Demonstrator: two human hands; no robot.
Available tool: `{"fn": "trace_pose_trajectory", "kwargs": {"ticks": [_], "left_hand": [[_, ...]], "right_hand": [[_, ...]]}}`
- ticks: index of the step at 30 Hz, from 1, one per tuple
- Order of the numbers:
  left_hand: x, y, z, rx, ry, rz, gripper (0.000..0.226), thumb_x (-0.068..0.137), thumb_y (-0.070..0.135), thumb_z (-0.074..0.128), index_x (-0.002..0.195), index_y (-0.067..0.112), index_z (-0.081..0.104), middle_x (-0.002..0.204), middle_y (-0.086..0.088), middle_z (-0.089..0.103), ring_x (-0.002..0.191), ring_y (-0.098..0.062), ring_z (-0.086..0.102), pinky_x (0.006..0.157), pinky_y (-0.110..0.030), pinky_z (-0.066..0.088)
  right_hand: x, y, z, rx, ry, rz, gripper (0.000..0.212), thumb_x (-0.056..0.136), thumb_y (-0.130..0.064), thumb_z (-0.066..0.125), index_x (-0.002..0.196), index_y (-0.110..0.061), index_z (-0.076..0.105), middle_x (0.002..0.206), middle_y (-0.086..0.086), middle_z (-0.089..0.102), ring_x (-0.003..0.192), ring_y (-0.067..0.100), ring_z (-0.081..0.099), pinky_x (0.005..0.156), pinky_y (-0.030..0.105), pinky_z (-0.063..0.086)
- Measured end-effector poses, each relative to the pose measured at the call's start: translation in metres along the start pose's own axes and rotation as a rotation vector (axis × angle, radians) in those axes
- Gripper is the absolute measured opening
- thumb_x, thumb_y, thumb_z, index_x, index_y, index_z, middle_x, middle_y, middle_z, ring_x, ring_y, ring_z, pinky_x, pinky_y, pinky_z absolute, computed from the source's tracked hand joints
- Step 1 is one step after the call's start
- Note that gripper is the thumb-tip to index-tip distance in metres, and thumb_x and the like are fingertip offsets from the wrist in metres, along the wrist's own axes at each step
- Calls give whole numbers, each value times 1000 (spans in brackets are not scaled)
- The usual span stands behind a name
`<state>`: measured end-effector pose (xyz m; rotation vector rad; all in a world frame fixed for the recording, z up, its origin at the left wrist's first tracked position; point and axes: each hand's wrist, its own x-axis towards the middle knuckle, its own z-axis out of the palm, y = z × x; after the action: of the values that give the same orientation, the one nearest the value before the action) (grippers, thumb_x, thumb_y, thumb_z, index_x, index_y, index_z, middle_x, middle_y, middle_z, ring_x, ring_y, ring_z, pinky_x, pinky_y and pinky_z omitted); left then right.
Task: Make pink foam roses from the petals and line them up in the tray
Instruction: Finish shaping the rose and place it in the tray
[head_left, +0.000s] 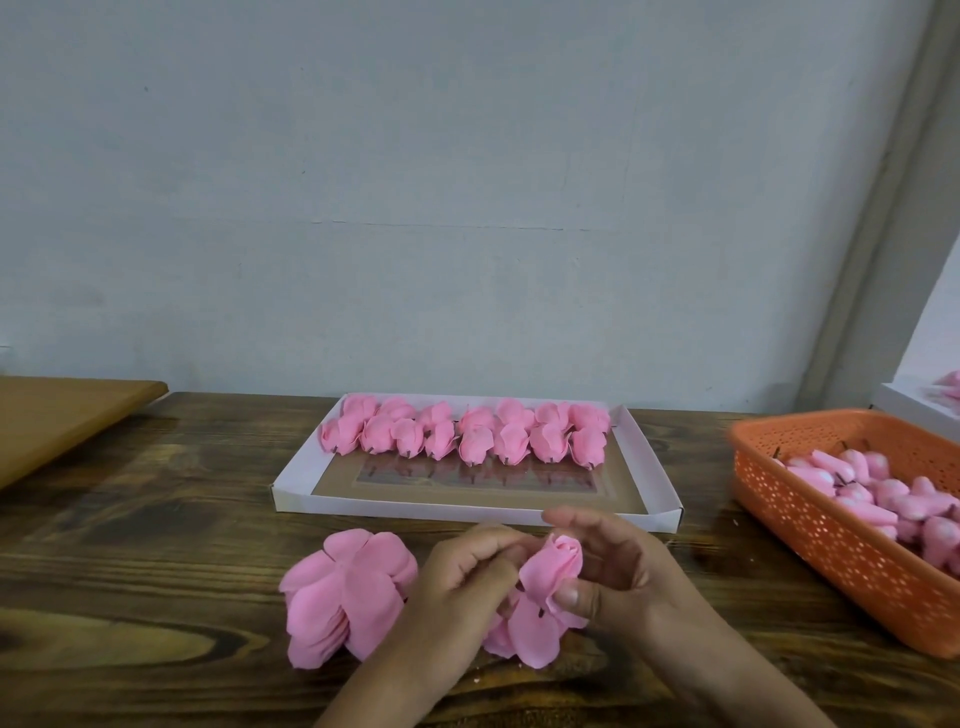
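Soft even light, curved wide-angle edges

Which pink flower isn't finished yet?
The rose in the middle, held between the left hand and the right hand. Its petals hang loose, while the roses in the white tray lie in rows, wrapped.

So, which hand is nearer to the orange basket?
Right. The right hand holds the rose being formed, and only a strip of table separates it from the orange basket further right. The left hand is on the rose's far side, beside the petal stack.
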<state>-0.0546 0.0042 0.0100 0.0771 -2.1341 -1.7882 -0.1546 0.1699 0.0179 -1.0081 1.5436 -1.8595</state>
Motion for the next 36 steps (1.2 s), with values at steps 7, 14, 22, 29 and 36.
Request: {"fn": "trace_pose_trajectory", "kwargs": {"ticks": [7,14,22,29,36], "left_hand": [[-3,2,0,68,-59,2,65,63,94,55,103,44,71,108,23,62,104,-1,64,82,-27,56],[0,2,6,126,-81,21,51,67,80,71,101,42,73,118,20,64,117,-5,63,100,-39,55],[-2,1,20,-92,-63,-106,14,91,41,69,85,32,78,94,16,75,88,-9,75,70,-18,56],[1,0,23,-505,225,-213,44,89,57,65,76,16,71,107,-14,77,95,-33,75,72,-46,59],[4,5,27,-648,350,-295,63,81,57,62,97,-4,63,104,-20,76,75,-32,69,60,-33,54]], "right_hand": [[1,2,4,-38,1,-31,30,78,-11,81,107,-9,75,109,22,73,103,36,69,87,43,57],[-1,6,9,-258,37,-103,65,76,-2,75,134,-28,59,113,7,64,104,32,68,88,52,57],[-6,2,16,-302,-39,-71,102,78,-3,81,151,-43,22,122,-15,59,114,21,65,87,33,57],[-4,13,32,-584,196,-161,90,59,-17,94,119,-63,45,105,-25,64,87,8,66,72,16,54],[-6,16,38,-938,411,-284,43,63,-33,91,94,-42,62,86,-18,63,70,5,59,58,17,48]]}}
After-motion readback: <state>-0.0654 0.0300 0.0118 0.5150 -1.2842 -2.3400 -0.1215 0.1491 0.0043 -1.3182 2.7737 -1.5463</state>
